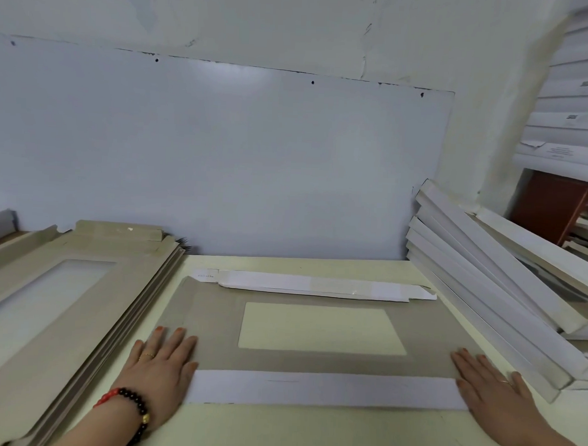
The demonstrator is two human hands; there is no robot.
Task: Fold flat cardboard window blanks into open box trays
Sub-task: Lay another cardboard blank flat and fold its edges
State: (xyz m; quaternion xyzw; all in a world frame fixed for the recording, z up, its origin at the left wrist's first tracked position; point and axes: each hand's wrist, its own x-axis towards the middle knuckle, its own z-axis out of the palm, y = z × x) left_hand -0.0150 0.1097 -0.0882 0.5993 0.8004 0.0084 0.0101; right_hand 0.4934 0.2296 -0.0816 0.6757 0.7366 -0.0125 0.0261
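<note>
Table (pixel 312 430) carries the window blank (pixel 216 320), flat at centre. My left hand (pixel 161 361) and right hand (pixel 490 386), both spread wide, press its near folded flap (pixel 323 389). Risk: uneven pressure could skew the crease.

Left hand (pixel 162 361), right hand (pixel 490 385) flat, pressing blank (pixel 212 323) on table (pixel 312 430).

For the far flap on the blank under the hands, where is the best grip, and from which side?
Probably the far flap by its raised near edge, reaching over the window. It lies folded toward the person, so that long edge is free. Both hands, left and right, press the near flap.
</note>
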